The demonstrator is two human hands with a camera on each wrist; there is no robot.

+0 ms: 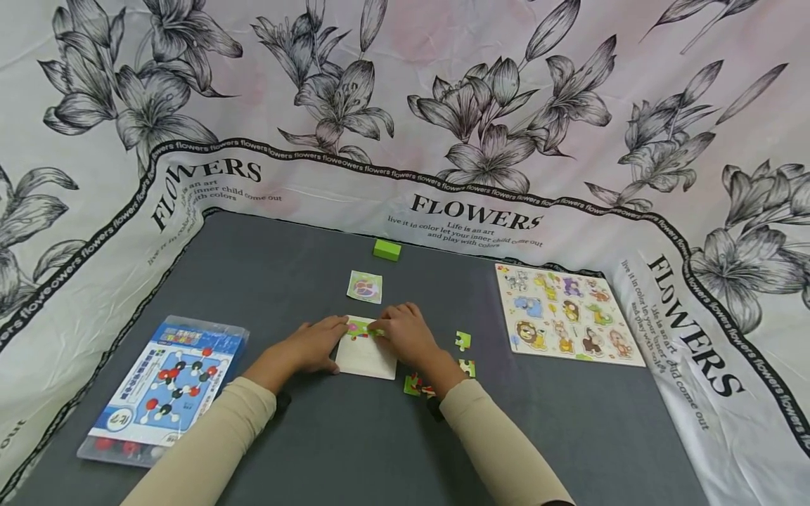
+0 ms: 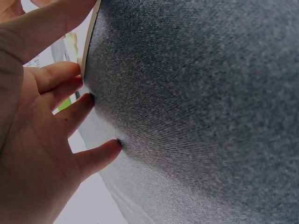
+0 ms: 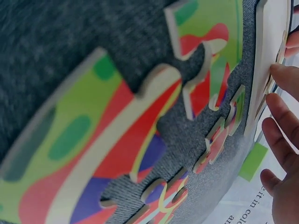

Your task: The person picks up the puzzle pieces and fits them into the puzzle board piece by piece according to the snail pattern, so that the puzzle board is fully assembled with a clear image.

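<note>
Around the middle of the table [image 1: 348, 450], a pale board [image 1: 365, 362], with colourful puzzle pieces [image 1: 357, 327] along its far side, partly hidden by fingertips; how many, cannot tell; set straight in front of the body, probably to put it within reach of both hands at once.

Along the board's left edge, left hand [image 1: 319, 346], with fingers mostly straight and thumb by the near left corner, touching rather than clenching; likely there as a stop, to prevent sliding; over the board's far right part, right hand [image 1: 405, 337], with fingers bent down and tips at a piece; cannot tell whether pinching or only pressing; apparently there to settle or adjust it.

Just right of the board, on the side of the table's right edge, loose pieces [image 1: 463, 341], scattered, printed side up; likely set there for an easy pick, and face up to show colours and cut outlines.

Toward the table's far edge, a square card [image 1: 365, 287], apart from the board; perhaps placed there for looking at; farther still, close to that edge, a green block [image 1: 387, 250]; by the left edge, a box [image 1: 177, 386] with a molecule picture; near the far right corner, an animal board [image 1: 563, 316]; all away from the hands, presumably for elbow room.
</note>
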